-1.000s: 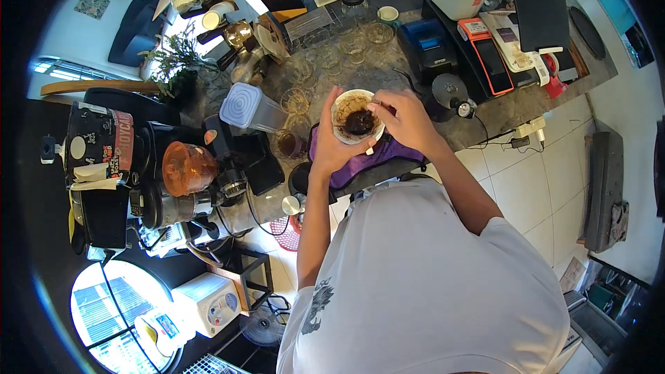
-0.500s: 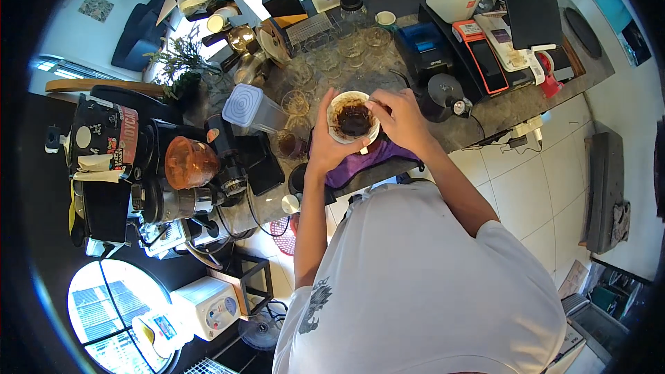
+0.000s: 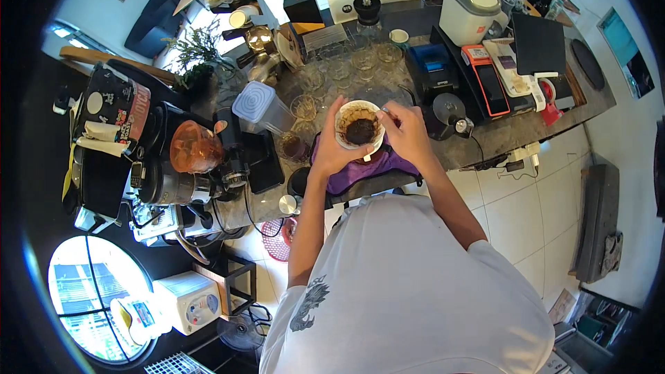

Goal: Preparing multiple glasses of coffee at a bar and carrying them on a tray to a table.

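One white, round, handled vessel [image 3: 355,110] sits in the curled left hand [image 3: 333,144], above a crumpled purple cloth [image 3: 369,172]; the right hand [image 3: 407,131] has fingers bent at its rim, their grip unclear. Wetting looks done: dark, damp grounds [image 3: 361,131] lie inside, not yet emptied out.

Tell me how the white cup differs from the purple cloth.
The white cup is held in the left hand; the purple cloth lies on the counter. The cup is round, the cloth irregular and creased. The cup is white, brown-stained inside; the cloth is purple. Both look opaque.
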`<state>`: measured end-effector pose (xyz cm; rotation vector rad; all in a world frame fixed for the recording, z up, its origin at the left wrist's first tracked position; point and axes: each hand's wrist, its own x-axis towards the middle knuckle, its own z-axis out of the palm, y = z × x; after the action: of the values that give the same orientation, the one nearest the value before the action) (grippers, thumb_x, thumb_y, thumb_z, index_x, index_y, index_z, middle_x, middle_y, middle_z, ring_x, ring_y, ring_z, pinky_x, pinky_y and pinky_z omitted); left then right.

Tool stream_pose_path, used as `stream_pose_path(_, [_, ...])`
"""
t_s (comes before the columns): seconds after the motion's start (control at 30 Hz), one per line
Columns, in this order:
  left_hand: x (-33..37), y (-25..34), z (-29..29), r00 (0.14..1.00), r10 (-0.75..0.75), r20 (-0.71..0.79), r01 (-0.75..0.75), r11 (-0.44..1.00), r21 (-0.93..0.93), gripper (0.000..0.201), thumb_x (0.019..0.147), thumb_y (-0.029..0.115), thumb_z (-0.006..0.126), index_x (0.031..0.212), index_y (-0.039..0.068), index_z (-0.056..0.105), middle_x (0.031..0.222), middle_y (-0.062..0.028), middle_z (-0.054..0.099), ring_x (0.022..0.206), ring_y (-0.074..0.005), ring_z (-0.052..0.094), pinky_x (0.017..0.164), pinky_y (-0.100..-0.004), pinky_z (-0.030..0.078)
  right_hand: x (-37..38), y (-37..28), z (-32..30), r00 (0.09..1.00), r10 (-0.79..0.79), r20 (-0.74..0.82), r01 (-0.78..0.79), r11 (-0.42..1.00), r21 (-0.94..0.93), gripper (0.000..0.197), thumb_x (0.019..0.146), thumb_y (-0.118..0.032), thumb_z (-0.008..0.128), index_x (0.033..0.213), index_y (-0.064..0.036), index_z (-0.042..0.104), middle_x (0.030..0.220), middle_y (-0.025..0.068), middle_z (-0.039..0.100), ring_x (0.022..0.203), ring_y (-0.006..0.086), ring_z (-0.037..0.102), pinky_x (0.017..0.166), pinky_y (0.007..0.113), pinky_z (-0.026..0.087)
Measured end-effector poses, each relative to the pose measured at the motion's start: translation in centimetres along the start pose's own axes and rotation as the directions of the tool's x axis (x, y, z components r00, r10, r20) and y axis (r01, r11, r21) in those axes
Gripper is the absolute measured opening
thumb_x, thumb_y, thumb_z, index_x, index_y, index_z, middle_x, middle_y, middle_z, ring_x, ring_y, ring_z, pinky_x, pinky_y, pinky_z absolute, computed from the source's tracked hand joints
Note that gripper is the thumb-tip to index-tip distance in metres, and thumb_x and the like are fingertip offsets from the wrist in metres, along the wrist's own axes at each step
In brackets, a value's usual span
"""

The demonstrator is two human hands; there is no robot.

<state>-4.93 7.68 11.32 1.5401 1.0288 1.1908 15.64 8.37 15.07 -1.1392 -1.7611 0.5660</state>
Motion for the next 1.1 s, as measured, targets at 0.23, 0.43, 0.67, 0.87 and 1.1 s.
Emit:
stream_pose_path(0.23, [-0.2,0.5,-0.2,0.998,-0.041,0.042,0.043,0.998,-0.052,0.124,0.061,0.019,0.099,0.160,0.007,0.024,0.158,-0.0157,0.037,0.141,-0.0284,0.045,0.117,-0.0409,0.038,0.2,0.1,0.5,0.998,0.054,-0.020,-0.054,0.999,0.003,0.022,0.096,-0.021,0.063,0.081,-0.0058,0.058,0.064,0.0109,0.061,0.062,0.0344,0.059,0.074,0.042,0.038])
stream_pose_path(0.43, [-0.1,0.4,-0.1,1.000,-0.010,0.023,0.010,1.000,-0.002,0.122,0.061,0.021,0.098,0.159,0.007,0.028,0.158,-0.0146,0.039,0.141,-0.0273,0.045,0.117,-0.0403,0.036,0.9,0.1,0.7,1.000,0.003,-0.002,-0.003,0.995,-0.096,0.022,0.096,-0.021,0.063,0.080,-0.0058,0.058,0.065,0.0108,0.061,0.065,0.0343,0.059,0.076,0.043,0.037])
stream_pose_path(0.67, [-0.2,0.8,0.0,0.998,-0.044,0.051,0.048,0.996,-0.080,0.122,0.059,0.023,0.098,0.158,0.006,0.029,0.153,-0.0161,0.044,0.138,-0.0264,0.049,0.116,-0.0393,0.039,0.7,-0.5,1.1,0.998,0.056,0.036,-0.054,0.996,-0.065,0.020,0.095,-0.021,0.063,0.083,-0.0060,0.059,0.072,0.0111,0.065,0.071,0.0333,0.061,0.078,0.042,0.036])
stream_pose_path(0.87, [0.0,0.6,-0.2,0.999,-0.016,0.040,0.017,1.000,-0.015,0.122,0.060,0.022,0.099,0.158,0.006,0.029,0.152,-0.0164,0.044,0.138,-0.0263,0.049,0.115,-0.0385,0.039,0.0,-0.7,0.9,0.999,-0.017,0.046,0.024,0.985,-0.173,0.018,0.095,-0.022,0.063,0.085,-0.0068,0.062,0.076,0.0115,0.068,0.072,0.0321,0.062,0.081,0.042,0.035])
stream_pose_path(1.1, [0.0,0.4,-0.4,0.999,0.036,0.025,-0.036,0.999,-0.009,0.120,0.061,0.023,0.098,0.158,0.006,0.029,0.154,-0.0157,0.043,0.138,-0.0261,0.048,0.116,-0.0387,0.037,-0.8,-0.6,1.3,0.999,-0.031,0.018,0.033,0.989,-0.142,0.017,0.095,-0.020,0.065,0.084,-0.0067,0.062,0.074,0.0103,0.067,0.072,0.0308,0.062,0.080,0.041,0.036])
